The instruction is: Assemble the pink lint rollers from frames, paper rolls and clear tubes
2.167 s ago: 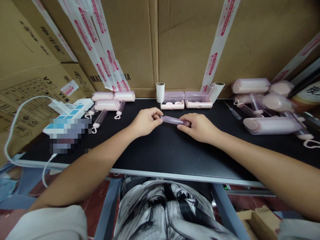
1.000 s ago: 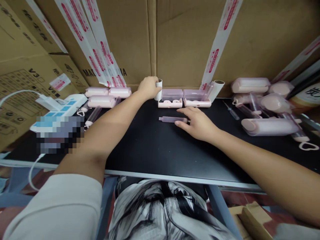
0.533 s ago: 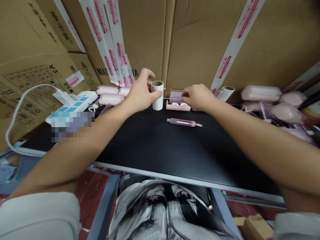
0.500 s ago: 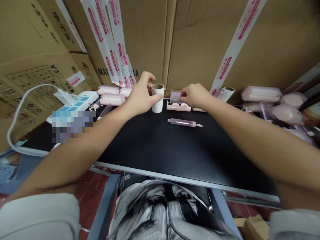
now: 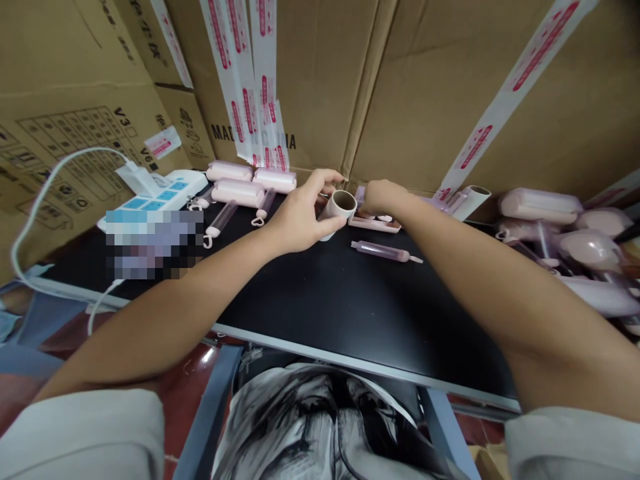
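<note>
My left hand [image 5: 300, 217] is closed around a short white roll with a cardboard core [image 5: 340, 208], tilted with its open end toward me, above the black table [image 5: 310, 293]. My right hand [image 5: 383, 198] reaches just right of the roll, fingers curled on a pink case with a clear lid [image 5: 373, 220] at the back of the table. A clear pink tube with a pink tip [image 5: 385, 251] lies loose on the table in front of that case, touched by neither hand.
Cardboard boxes [image 5: 380, 87] with hanging printed tape strips wall the back. Pink cases [image 5: 250, 187] and tubes lie at back left beside a white power strip [image 5: 160, 193] with a cable. Another white roll [image 5: 470, 200] and several pink cases [image 5: 540, 203] are at the right.
My left hand has lifted the white roll off the table and tipped its open end toward me. My right hand stays at the pink case. The view has tilted.
</note>
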`<state>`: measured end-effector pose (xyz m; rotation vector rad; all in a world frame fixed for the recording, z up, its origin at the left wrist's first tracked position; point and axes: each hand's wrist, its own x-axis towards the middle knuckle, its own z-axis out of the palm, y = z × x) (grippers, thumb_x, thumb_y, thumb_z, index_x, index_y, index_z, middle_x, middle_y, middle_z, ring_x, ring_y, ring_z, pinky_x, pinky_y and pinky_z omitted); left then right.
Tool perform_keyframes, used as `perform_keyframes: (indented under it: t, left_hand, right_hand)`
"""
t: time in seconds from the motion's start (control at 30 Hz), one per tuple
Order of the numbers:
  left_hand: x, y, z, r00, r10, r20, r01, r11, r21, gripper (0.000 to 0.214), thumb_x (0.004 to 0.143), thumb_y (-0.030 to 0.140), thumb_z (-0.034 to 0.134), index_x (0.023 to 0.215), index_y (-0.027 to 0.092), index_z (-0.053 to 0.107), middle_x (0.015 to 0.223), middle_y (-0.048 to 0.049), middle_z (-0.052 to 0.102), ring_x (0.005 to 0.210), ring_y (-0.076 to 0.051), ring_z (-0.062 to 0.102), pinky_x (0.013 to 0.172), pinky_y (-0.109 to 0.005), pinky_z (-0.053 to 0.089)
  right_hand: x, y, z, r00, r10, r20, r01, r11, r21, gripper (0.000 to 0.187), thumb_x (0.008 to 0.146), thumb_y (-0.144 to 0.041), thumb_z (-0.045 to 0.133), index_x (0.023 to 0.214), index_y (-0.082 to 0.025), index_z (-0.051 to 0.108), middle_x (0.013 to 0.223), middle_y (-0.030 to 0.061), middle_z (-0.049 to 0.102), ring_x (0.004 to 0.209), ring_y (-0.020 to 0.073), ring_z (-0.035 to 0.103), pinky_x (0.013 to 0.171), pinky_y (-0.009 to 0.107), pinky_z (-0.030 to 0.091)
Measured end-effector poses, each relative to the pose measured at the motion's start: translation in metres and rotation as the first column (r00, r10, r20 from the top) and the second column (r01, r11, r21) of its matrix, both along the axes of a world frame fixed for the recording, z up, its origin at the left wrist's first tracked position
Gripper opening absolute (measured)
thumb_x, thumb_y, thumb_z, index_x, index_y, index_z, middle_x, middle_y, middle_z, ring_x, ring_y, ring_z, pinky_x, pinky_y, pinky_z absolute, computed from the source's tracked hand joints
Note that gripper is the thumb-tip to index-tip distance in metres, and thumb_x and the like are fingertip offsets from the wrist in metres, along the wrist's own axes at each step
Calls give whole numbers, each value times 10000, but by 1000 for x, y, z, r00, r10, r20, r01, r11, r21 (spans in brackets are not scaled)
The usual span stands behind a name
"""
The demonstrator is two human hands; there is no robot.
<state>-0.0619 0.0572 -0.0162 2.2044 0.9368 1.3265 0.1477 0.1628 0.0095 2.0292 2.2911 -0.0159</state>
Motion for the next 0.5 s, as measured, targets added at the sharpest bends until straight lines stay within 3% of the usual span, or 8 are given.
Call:
perform_keyframes:
  t: [0.13, 0.2, 0.23, 0.3, 0.37, 0.43, 0.5]
  left_hand:
    - [2, -7, 3, 999, 11, -46, -11, 1000, 7, 639, 776, 247, 788, 1364, 198, 543, 1218, -99, 702, 1047, -226, 713, 962, -392, 566]
    - [3, -9, 3, 996, 38, -82, -38, 999, 3, 610, 783, 255, 782, 1349, 189, 566, 1225, -107, 719, 1057, -230, 714, 953, -387, 564]
    - [3, -9, 4, 994, 47, -98, -48, 999, -3, 592, 786, 257, 780, 1339, 187, 580, 1228, -109, 727, 1060, -230, 715, 949, -383, 563]
    - [3, -10, 4, 992, 49, -120, -51, 999, -19, 566, 791, 256, 776, 1324, 189, 600, 1230, -106, 741, 1057, -228, 721, 948, -378, 560]
    - [4, -12, 5, 990, 25, -137, -30, 999, -34, 574, 791, 258, 775, 1334, 195, 600, 1230, -99, 752, 1051, -230, 729, 947, -377, 557]
    - [5, -14, 6, 986, -6, -168, -1, 999, -42, 613, 789, 262, 774, 1368, 206, 579, 1216, -87, 764, 1041, -231, 735, 939, -373, 551]
    - [6, -18, 7, 978, -27, -209, 19, 999, -42, 651, 793, 273, 773, 1403, 205, 557, 1201, -82, 772, 1030, -230, 736, 923, -362, 545]
  right_hand:
    - [11, -6, 13, 995, 33, -96, -31, 999, 20, 233, 740, -367, 826, 847, -176, 747, 841, 117, 753, 784, 251, 693, 621, 324, 497]
    - [19, -18, 21, 956, 85, -280, -64, 994, 86, 239, 776, -404, 811, 790, -194, 696, 750, 67, 701, 695, 198, 629, 569, 306, 450]
    - [23, -27, 25, 894, 137, -426, -95, 989, 117, 267, 783, -425, 816, 773, -203, 668, 711, 43, 669, 656, 176, 591, 551, 299, 429]
    - [30, -50, 29, 643, 251, -723, -206, 967, 152, 343, 755, -468, 862, 757, -214, 632, 672, 9, 624, 612, 148, 538, 538, 291, 414]
    - [32, -74, 30, 423, 298, -856, -336, 929, 157, 399, 699, -504, 917, 770, -217, 649, 698, 4, 640, 620, 142, 541, 556, 292, 429]
    - [32, -94, 28, 352, 304, -885, -397, 905, 153, 437, 657, -535, 948, 783, -213, 681, 717, 9, 663, 620, 139, 543, 554, 289, 425]
    - [30, -106, 23, 340, 301, -891, -406, 902, 149, 472, 641, -573, 952, 782, -203, 696, 722, 14, 674, 616, 136, 537, 544, 285, 410]
